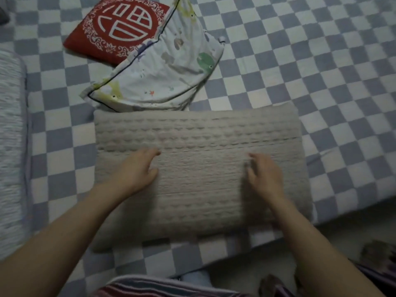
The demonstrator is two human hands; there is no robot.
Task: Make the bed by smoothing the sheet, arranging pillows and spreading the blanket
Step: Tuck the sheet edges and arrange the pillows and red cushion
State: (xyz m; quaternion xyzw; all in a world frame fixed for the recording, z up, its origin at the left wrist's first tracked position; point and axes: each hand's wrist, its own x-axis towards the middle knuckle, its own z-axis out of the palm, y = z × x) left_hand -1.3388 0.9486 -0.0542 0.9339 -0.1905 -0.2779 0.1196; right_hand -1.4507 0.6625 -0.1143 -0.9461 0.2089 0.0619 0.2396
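Beyond both hands, a printed pillow overlaps a red cushion on the checkered sheet. The left hand and right hand rest with fingers loosely spread, gripping nothing, on the beige quilted pillow.

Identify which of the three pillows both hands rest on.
The grey knitted pillow, nearest the person; the red cushion and frog-print pillow lie untouched beyond it.

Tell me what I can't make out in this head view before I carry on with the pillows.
- Right hand: motion-blurred, so fingertip contact with the beige pillow is unclear.
- Red cushion: its right side is hidden under the frog-print pillow.
- Striped grey fabric: cut off by the left edge; can't tell what it is.
- Checkered sheet: runs past the top and right edges.
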